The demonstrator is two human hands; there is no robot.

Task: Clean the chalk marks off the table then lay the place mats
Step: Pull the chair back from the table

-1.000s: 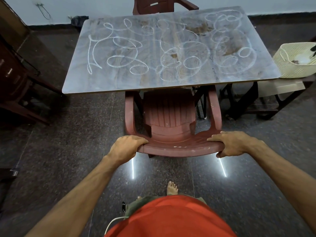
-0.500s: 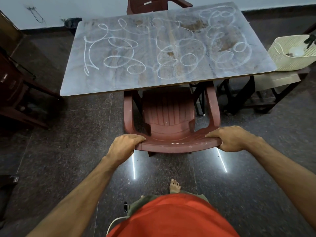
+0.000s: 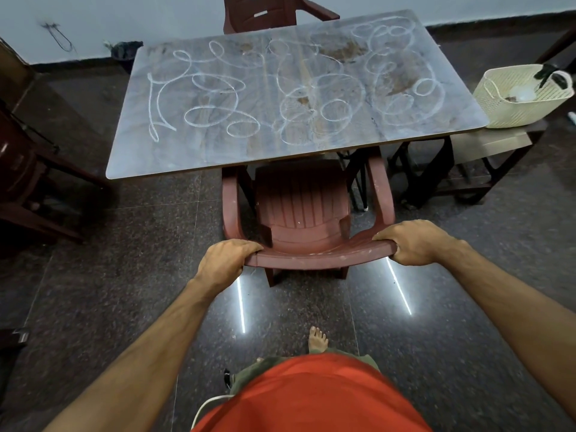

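A grey table (image 3: 199, 157) stands ahead, its top covered in looping white chalk marks (image 3: 212, 98) and brown stains. A reddish plastic chair (image 3: 305, 213) is tucked partway under the table's near edge. My left hand (image 3: 226, 260) grips the left end of the chair's backrest top. My right hand (image 3: 411, 241) grips the right end. No place mats are in view.
A cream plastic basket (image 3: 511, 110) with small items sits on a low stand to the right of the table. Another reddish chair (image 3: 268, 14) stands at the far side. Dark wooden furniture (image 3: 21, 182) lines the left. My bare foot (image 3: 317, 339) is on the dark polished floor.
The chair and both hands have shifted slightly toward the table, and the view has tilted a little. Both hands keep their grip on the backrest.
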